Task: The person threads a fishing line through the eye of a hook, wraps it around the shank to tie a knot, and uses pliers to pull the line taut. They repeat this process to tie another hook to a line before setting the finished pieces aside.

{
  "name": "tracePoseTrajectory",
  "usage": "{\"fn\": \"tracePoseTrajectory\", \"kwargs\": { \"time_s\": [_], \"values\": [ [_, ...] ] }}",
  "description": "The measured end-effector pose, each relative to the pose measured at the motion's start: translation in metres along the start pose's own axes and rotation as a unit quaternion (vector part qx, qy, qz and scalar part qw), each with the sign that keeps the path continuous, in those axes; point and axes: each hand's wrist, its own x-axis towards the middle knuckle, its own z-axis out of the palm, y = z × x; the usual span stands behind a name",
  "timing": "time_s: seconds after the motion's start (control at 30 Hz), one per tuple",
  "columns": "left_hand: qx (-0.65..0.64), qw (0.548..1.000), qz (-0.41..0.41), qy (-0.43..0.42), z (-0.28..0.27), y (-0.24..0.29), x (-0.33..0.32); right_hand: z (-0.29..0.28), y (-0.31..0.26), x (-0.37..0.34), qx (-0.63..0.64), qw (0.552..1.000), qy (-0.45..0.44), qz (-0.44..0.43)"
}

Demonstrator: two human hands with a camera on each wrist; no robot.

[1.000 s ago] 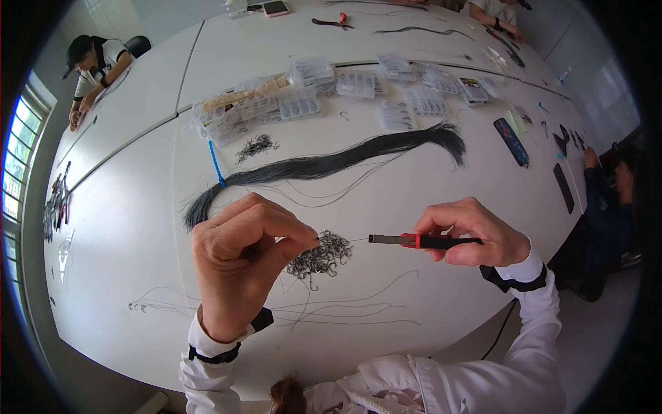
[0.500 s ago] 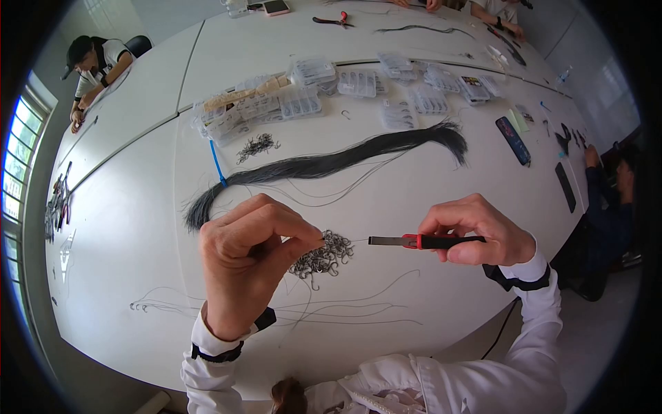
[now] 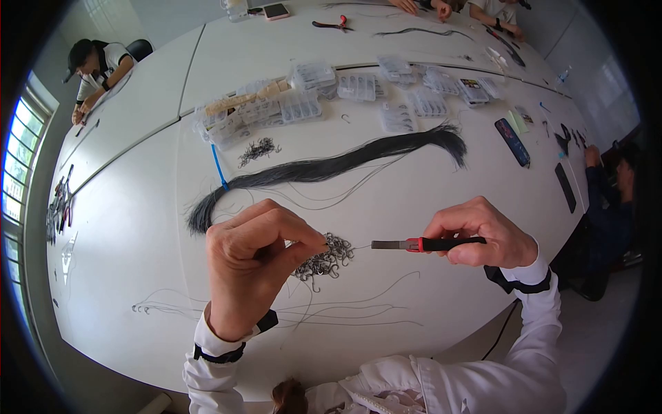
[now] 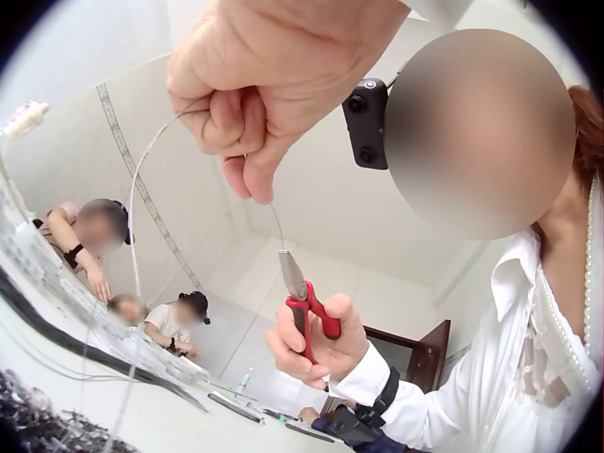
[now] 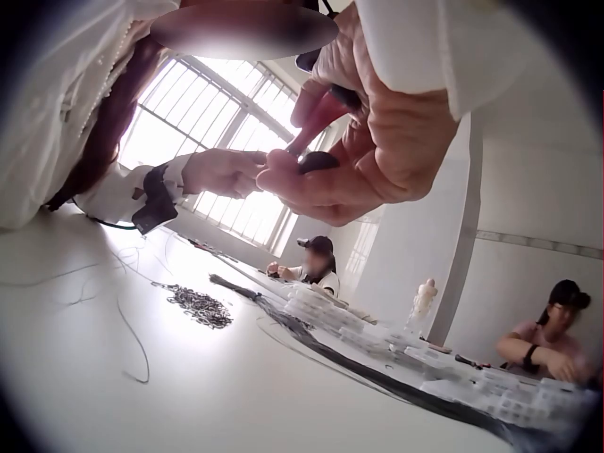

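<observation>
My left hand (image 3: 252, 269), thumb against fingertips, pinches a thin fishing line (image 4: 137, 189); a small dark bit shows at the fingertips in the head view. A short stretch of line runs from there to the nose of the pliers (image 3: 443, 243). My right hand (image 3: 486, 234) grips these pliers by their red and black handles, jaws closed at the line's end. Below the left fingertips, a pile of fish hooks (image 3: 334, 261) lies on the white table (image 3: 386, 352). Several hooks (image 3: 140, 309) with long lines tied on lie at the left front.
Behind the hands stretches a long bundle of dark line (image 3: 331, 160) beside a blue tie (image 3: 218, 165). A smaller hook pile (image 3: 258, 150) and clear plastic boxes (image 3: 300, 105) sit beyond. Phone-like case (image 3: 512, 143) at right. Other people sit around the table.
Both hands have shifted slightly to the right, the left one a little more. The pliers have turned a little, showing a broader side of their nose. The line stays stretched between them.
</observation>
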Motion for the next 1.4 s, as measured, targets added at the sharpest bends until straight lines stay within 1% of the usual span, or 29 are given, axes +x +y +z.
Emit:
{"fn": "tracePoseTrajectory", "kwargs": {
  "time_s": [0.07,0.13,0.17,0.23,0.27,0.37,0.43,0.53,0.57,0.67,0.7,0.77,0.8,0.83,0.9,0.93,0.97,1.03,1.1,1.17,1.2,1.23,1.3,1.33,1.4],
  "values": [
    [-0.002,1.000,-0.006,0.000,0.000,0.000,0.000,0.000,-0.001,-0.001,-0.019,1.000,0.002,0.009],
    [-0.006,0.999,0.032,0.001,0.001,-0.004,0.000,-0.001,-0.002,-0.002,-0.019,1.000,-0.001,0.007],
    [-0.005,0.999,0.033,0.001,0.002,-0.004,0.000,-0.001,-0.002,-0.003,-0.020,1.000,-0.001,0.005],
    [-0.030,1.000,0.005,0.008,0.004,-0.004,-0.001,0.001,-0.001,-0.006,0.012,1.000,0.002,-0.012],
    [-0.028,1.000,0.006,0.009,0.004,-0.004,-0.002,0.002,-0.002,-0.006,0.012,1.000,0.002,-0.014],
    [-0.041,0.999,0.001,0.007,0.004,-0.005,-0.004,0.002,-0.007,-0.007,0.003,1.000,0.008,-0.017],
    [-0.042,0.999,-0.012,0.028,0.003,-0.006,-0.007,0.001,-0.009,-0.008,-0.031,0.999,0.008,-0.010],
    [-0.038,0.997,-0.030,0.052,-0.005,-0.008,-0.010,-0.001,-0.006,-0.012,-0.039,0.999,0.030,-0.019],
    [-0.034,0.997,-0.032,0.059,-0.009,-0.009,-0.012,-0.002,-0.004,-0.014,-0.040,0.999,0.024,-0.025],
    [-0.007,0.995,-0.060,0.078,-0.022,-0.009,-0.019,-0.007,-0.001,-0.022,-0.008,0.997,0.072,0.026],
    [0.003,0.995,-0.063,0.083,-0.026,-0.010,-0.020,-0.009,0.000,-0.024,-0.010,0.998,0.060,0.019],
    [0.015,0.993,-0.069,0.098,-0.035,-0.011,-0.024,-0.013,0.005,-0.028,-0.004,0.991,0.129,0.045],
    [0.030,0.993,-0.070,0.095,-0.038,-0.011,-0.026,-0.016,0.009,-0.029,-0.010,0.988,0.148,0.043],
    [0.044,0.992,-0.072,0.090,-0.042,-0.011,-0.028,-0.019,0.012,-0.031,-0.011,0.989,0.139,0.038],
    [0.049,0.990,-0.075,0.107,-0.047,-0.014,-0.031,-0.026,0.020,-0.037,-0.005,0.980,0.197,0.037],
    [0.051,0.989,-0.074,0.114,-0.049,-0.015,-0.033,-0.032,0.028,-0.041,-0.025,0.976,0.213,0.041],
    [0.052,0.989,-0.076,0.116,-0.050,-0.017,-0.035,-0.037,0.033,-0.044,-0.026,0.977,0.210,0.041],
    [0.046,0.988,-0.081,0.121,-0.053,-0.020,-0.038,-0.048,0.046,-0.050,-0.052,0.957,0.271,0.087],
    [0.046,0.988,-0.086,0.121,-0.056,-0.023,-0.040,-0.061,0.063,-0.059,-0.065,0.954,0.282,0.081],
    [0.046,0.988,-0.091,0.120,-0.058,-0.026,-0.042,-0.072,0.076,-0.067,-0.055,0.933,0.335,0.122],
    [0.053,0.987,-0.091,0.120,-0.058,-0.027,-0.043,-0.076,0.085,-0.071,-0.073,0.922,0.357,0.131],
    [0.060,0.987,-0.091,0.120,-0.059,-0.028,-0.044,-0.080,0.091,-0.075,-0.074,0.922,0.355,0.132],
    [0.058,0.986,-0.091,0.126,-0.059,-0.032,-0.045,-0.086,0.100,-0.080,-0.103,0.901,0.387,0.168],
    [0.057,0.986,-0.091,0.131,-0.059,-0.033,-0.046,-0.089,0.105,-0.083,-0.104,0.901,0.386,0.170],
    [0.055,0.986,-0.093,0.130,-0.059,-0.034,-0.047,-0.094,0.113,-0.087,-0.114,0.881,0.417,0.192]
  ]
}}
